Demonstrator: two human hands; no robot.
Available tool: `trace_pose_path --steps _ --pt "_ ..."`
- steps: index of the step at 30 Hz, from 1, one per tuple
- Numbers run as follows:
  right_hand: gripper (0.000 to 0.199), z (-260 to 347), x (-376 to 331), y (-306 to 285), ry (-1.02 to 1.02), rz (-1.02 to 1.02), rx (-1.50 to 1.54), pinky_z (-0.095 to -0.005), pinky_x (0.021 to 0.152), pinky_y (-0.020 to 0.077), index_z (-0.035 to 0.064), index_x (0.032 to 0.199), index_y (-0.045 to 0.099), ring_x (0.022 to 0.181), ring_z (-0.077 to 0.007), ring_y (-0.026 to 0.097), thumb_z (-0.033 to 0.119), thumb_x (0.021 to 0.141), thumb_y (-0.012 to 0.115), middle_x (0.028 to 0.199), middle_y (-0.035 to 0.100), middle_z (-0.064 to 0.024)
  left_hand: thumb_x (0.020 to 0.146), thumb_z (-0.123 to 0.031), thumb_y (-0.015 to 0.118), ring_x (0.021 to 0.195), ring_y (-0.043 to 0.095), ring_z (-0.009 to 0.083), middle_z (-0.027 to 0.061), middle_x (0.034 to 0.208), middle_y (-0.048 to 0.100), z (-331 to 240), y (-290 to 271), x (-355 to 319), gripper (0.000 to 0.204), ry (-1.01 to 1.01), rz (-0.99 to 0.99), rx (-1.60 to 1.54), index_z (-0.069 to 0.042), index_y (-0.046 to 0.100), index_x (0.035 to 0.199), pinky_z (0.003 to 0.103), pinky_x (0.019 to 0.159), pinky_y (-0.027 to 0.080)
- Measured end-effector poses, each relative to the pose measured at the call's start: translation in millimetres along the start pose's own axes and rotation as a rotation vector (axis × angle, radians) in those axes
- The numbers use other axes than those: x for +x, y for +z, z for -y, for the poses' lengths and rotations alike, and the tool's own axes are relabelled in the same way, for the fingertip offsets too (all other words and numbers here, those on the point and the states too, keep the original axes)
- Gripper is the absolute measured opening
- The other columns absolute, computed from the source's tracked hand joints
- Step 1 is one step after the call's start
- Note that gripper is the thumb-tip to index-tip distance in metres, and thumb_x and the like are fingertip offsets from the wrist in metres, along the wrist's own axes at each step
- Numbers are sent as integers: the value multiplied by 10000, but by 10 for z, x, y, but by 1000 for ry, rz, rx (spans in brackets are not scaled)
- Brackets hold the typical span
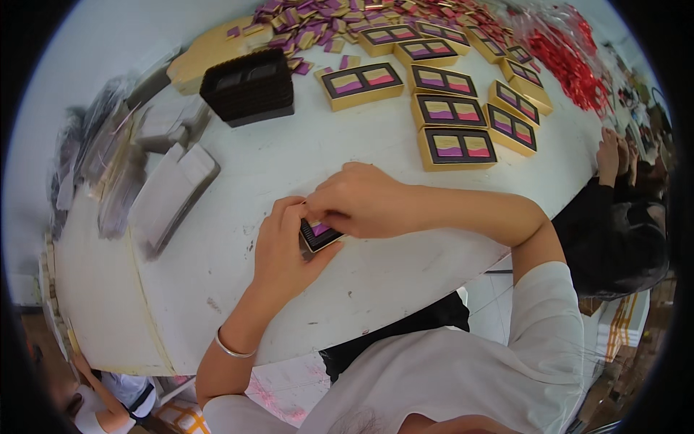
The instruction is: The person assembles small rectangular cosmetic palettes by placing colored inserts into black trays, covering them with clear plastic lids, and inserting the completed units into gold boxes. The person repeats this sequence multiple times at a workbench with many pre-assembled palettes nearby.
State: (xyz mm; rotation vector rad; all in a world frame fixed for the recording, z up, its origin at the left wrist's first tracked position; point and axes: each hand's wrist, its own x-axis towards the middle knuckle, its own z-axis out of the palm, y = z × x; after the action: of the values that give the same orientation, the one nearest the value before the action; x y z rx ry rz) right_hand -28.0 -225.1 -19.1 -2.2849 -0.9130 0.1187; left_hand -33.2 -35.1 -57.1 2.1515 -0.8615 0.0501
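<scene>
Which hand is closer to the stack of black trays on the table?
Left. The left hand lies below the stack of black trays, holding the small box; the right hand is further to the right.

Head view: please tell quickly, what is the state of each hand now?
Left hand: fingers closed around the small black tray with purple inserts, holding it on the white table.
Right hand: fingers curled onto the same tray from above.

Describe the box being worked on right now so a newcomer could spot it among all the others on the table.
Start at the round white table and drop to its near edge, where the person's left hand and right hand meet. Between them lies a small dark-rimmed box showing purple. Unlike the gold boxes laid out across the table, it is the only one held.
</scene>
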Motion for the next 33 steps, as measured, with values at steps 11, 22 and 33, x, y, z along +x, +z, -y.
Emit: trace_pose_path --steps 11,22,33 --pt "146 -1611 94 -1483 160 -908 -228 -262 671 452 10 949 639 790 -144 575 112 844 633 917 633 -61 608 -215 832 879 542 300 197 1090 528 -12 -90 57 506 41 24 0 -60 454 907 343 738 447" --pt "364 -3908 251 -2552 761 -609 -425 -412 752 484 9 939 588 853 -326 622 328 783 671 897 645 -165 583 -308 859 929 550 296 152 1111 555 4 -161 97 577 -23 139 -40 -85 461 937 387 775 432" --pt "237 -1442 254 -1756 245 -467 -139 -263 639 467 10 1008 596 641 -165 567 207 875 602 724 606 -77 624 -320 812 832 552 289 120 1119 556 31 -117 40 510 37 13 -16 -92 483 940 366 696 411"
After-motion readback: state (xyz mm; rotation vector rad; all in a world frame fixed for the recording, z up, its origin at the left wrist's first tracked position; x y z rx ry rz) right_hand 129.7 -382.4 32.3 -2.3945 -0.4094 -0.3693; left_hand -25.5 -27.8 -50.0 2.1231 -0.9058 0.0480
